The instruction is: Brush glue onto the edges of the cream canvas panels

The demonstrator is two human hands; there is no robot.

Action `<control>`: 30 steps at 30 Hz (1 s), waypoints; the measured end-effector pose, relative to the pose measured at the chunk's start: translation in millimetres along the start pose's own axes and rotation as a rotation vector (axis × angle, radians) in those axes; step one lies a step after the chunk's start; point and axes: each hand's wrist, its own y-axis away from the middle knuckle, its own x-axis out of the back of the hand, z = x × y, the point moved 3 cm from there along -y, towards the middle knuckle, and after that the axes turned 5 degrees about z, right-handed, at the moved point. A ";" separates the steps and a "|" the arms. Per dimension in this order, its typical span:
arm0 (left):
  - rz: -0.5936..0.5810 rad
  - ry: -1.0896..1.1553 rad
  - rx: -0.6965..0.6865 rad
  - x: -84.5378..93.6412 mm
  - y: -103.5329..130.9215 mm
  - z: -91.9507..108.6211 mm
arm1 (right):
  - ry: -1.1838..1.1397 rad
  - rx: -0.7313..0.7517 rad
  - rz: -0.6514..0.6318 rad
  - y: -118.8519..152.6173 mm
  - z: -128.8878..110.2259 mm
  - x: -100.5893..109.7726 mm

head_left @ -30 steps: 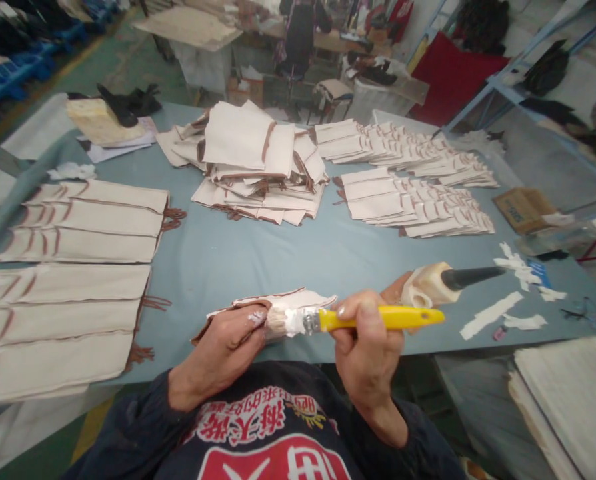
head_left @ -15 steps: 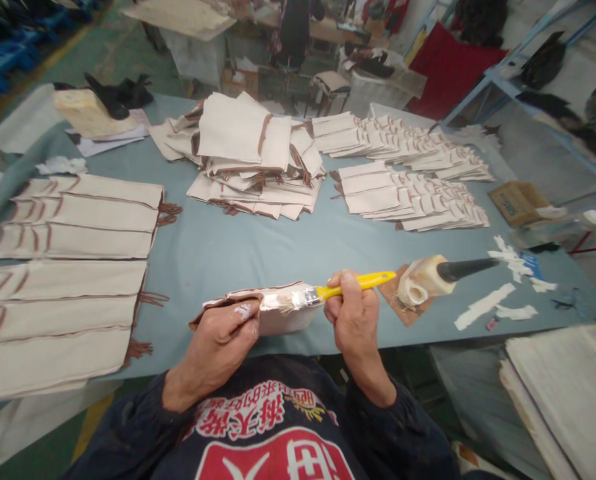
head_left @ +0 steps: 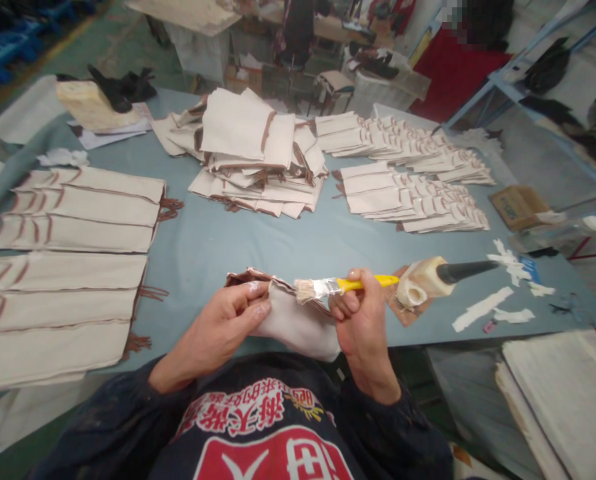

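Note:
Between thumb and fingers, my left hand (head_left: 238, 312) pinches the edge of a cream fabric piece (head_left: 298, 323) with brown trim, held up at the table's near side. My right hand (head_left: 361, 310) grips the yellow handle of a paintbrush (head_left: 351, 285). Its pale bristles point left, over the piece's upper edge, and white stuff coats the metal band. Whether the bristles touch the fabric I cannot tell. White smears mark my left fingers. Just right of my right hand, a cream plastic bottle (head_left: 431, 283) with a long black nozzle lies on a brown board (head_left: 403, 313).
Cream, brown-edged pieces lie in overlapping rows at left (head_left: 78, 280) and right (head_left: 413, 193). A loose pile (head_left: 248, 153) stands at the back middle of the blue-grey table (head_left: 203, 240). White strips (head_left: 483, 308) and a small cardboard box (head_left: 518, 205) are at right.
The fabric piece has been turned and its edge lifted, with the white-smeared strip no longer showing. The brush has moved slightly right and off the spot it touched. My left hand has shifted right.

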 end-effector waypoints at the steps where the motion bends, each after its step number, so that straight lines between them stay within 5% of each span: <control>1: -0.032 0.026 0.015 -0.6 -0.1 0.6 | 0.009 0.075 -0.017 3.8 -5.1 -0.1; 6: -0.196 0.214 0.109 -7.0 3.5 4.8 | 0.239 0.573 -0.226 19.4 -19.3 -3.1; 11: -0.172 0.250 0.157 -6.3 7.1 2.8 | 0.436 0.937 -0.320 21.9 -14.7 -4.0; 14: -0.162 0.276 0.175 -3.4 8.1 -2.4 | 0.442 0.999 -0.258 25.9 -19.8 -3.4; 20: -0.120 0.263 0.204 -1.7 10.1 -7.5 | 0.633 1.150 -0.436 26.7 -23.9 -10.3; 30: -0.078 0.355 0.245 -6.0 9.6 -8.0 | 0.639 1.125 -0.476 20.0 -22.5 -6.4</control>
